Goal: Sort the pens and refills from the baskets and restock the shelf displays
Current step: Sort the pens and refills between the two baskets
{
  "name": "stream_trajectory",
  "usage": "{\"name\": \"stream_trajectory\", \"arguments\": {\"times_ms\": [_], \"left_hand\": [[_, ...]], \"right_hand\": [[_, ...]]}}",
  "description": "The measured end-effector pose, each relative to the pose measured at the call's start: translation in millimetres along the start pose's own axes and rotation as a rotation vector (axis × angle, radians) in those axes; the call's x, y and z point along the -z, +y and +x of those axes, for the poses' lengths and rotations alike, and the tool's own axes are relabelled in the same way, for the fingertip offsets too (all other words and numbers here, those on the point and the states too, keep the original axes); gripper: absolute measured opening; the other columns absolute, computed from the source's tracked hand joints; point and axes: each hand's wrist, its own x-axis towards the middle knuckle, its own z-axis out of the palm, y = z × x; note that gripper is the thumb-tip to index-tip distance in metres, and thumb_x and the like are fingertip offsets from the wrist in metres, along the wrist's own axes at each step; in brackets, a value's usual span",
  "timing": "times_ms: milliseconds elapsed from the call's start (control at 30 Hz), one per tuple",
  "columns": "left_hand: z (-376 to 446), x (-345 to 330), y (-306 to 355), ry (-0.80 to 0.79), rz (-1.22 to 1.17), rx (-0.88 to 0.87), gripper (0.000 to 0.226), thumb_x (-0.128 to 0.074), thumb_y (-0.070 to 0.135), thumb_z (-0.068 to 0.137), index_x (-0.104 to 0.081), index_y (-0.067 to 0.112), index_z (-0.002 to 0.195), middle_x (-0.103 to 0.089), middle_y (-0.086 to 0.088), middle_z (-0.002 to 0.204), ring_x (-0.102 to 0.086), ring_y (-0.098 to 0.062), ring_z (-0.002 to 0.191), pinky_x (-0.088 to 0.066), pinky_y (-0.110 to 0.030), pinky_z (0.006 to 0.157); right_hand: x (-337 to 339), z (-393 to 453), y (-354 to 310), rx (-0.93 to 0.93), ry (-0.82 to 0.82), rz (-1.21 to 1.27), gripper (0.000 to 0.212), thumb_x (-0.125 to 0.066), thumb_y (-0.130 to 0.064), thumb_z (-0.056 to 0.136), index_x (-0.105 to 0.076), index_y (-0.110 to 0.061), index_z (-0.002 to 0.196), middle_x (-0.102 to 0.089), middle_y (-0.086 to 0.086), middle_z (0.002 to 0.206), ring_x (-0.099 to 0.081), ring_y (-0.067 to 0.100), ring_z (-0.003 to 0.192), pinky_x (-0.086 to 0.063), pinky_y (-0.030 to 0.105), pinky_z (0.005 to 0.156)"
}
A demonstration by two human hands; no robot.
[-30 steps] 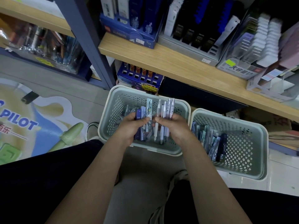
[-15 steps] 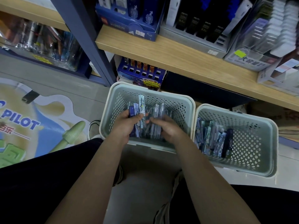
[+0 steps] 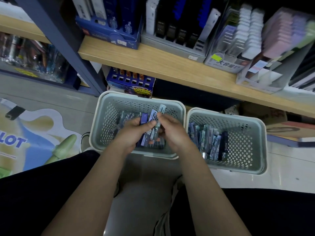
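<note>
Over the left basket [image 3: 102,116] of loose pens, the left hand [image 3: 134,132] clamps its fingers on refill packs [image 3: 150,120]; the right hand [image 3: 170,130] pinches one. The right basket [image 3: 255,133] holds packs along its left wall.

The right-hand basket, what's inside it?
The right basket holds a row of packaged pens or refills standing along its left side; the rest shows bare mesh floor. Labels are too blurred to read.

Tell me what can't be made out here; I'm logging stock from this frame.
- Head view: packets fanned between the left hand and right hand; print blurred, fingers cover much of it.
- Left basket: contents under the hands hidden.
- Shelf displays: labels motion-blurred, tops cut off.
</note>
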Motion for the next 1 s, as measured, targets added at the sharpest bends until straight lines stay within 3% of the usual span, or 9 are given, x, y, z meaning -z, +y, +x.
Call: {"name": "stream_trajectory", "arguments": {"times_ms": [67,167,267,367,467,633,833,900,1000], "left_hand": [[-2.3,-11.4,5.3,-0.03,0.022,-0.007,0.021,-0.061,0.018,0.099,-0.068,0.011,0.117,-0.076,-0.01,0.102,-0.073,-0.024,0.085,-0.059,-0.032,0.06],[-6.5,-30.7,10.9,-0.052,0.012,-0.008,0.022,-0.053,0.01,0.102,-0.064,0.007,0.121,-0.072,-0.012,0.103,-0.071,-0.022,0.079,-0.061,-0.033,0.061],[-10.4,-54.3,12.2,-0.037,0.091,-0.023,0.018,-0.05,0.011,0.105,-0.062,0.015,0.118,-0.07,-0.014,0.11,-0.072,-0.026,0.087,-0.062,-0.038,0.062],[-10.7,-78.1,10.2,-0.021,0.26,-0.038,0.02,-0.048,0.026,0.107,-0.057,0.021,0.124,-0.068,-0.015,0.115,-0.072,-0.039,0.091,-0.061,-0.044,0.06],[-13.3,-100.5,13.8,-0.015,0.401,-0.03,0.034,-0.046,0.043,0.105,-0.054,0.02,0.129,-0.065,-0.011,0.118,-0.071,-0.034,0.083,-0.057,-0.034,0.049],[-18.6,-128.9,16.4,0.043,0.43,-0.016,0.02,-0.048,0.027,0.106,-0.053,0.008,0.103,-0.064,-0.011,0.087,-0.065,-0.022,0.063,-0.059,-0.035,0.051],[-11.4,-141.9,4.1,0.135,0.478,-0.101,0.018,-0.064,0.021,0.099,-0.063,0.014,0.083,-0.065,-0.014,0.096,-0.067,-0.027,0.077,-0.061,-0.047,0.076],[-6.9,-146.0,-0.1,0.184,0.518,-0.134,0.017,-0.071,0.024,0.093,-0.07,0.02,0.077,-0.073,-0.007,0.086,-0.069,-0.028,0.082,-0.057,-0.045,0.079],[-4.0,-153.1,-3.1,0.217,0.493,-0.14,0.015,-0.079,0.02,0.086,-0.073,0.022,0.073,-0.072,0.001,0.071,-0.067,-0.018,0.068,-0.056,-0.027,0.061]], "right_hand": [[9.1,-10.5,-8.7,0.014,0.046,0.042,0.025,-0.05,-0.025,0.105,-0.064,-0.005,0.098,-0.067,-0.002,0.063,-0.059,0.011,0.051,-0.047,0.026,0.047],[22.5,-22.7,-15.4,0.03,0.13,0.089,0.027,-0.053,-0.025,0.103,-0.066,-0.001,0.105,-0.071,0.022,0.099,-0.065,0.032,0.083,-0.055,0.04,0.07],[31.2,-35.5,-16.6,0.017,0.148,0.124,0.028,-0.054,-0.028,0.102,-0.068,-0.004,0.108,-0.071,0.024,0.11,-0.067,0.038,0.091,-0.058,0.055,0.082],[42.3,-49.2,-14.2,0.0,0.15,0.171,0.03,-0.05,-0.027,0.105,-0.062,-0.003,0.12,-0.07,0.025,0.112,-0.069,0.027,0.07,-0.053,0.033,0.046],[57.5,-59.1,-9.1,0.006,0.136,0.273,0.034,-0.049,-0.023,0.106,-0.057,0.004,0.125,-0.067,0.025,0.101,-0.065,0.027,0.054,-0.044,0.026,0.037],[88.4,-67.0,-7.0,0.081,0.229,0.377,0.022,-0.047,-0.014,0.105,-0.062,-0.002,0.095,-0.07,0.012,0.079,-0.066,0.029,0.072,-0.054,0.036,0.059],[114.3,-69.4,-5.8,0.087,0.312,0.315,0.021,-0.05,-0.017,0.105,-0.059,0.0,0.112,-0.069,0.02,0.1,-0.068,0.028,0.078,-0.053,0.027,0.056],[115.1,-65.9,-2.2,0.104,0.323,0.266,0.02,-0.057,-0.016,0.1,-0.063,0.0,0.111,-0.07,0.021,0.104,-0.07,0.035,0.091,-0.059,0.039,0.075],[119.0,-62.2,1.2,0.088,0.353,0.197,0.019,-0.059,-0.009,0.098,-0.067,-0.001,0.113,-0.071,0.02,0.111,-0.066,0.037,0.108,-0.053,0.049,0.095]]}}
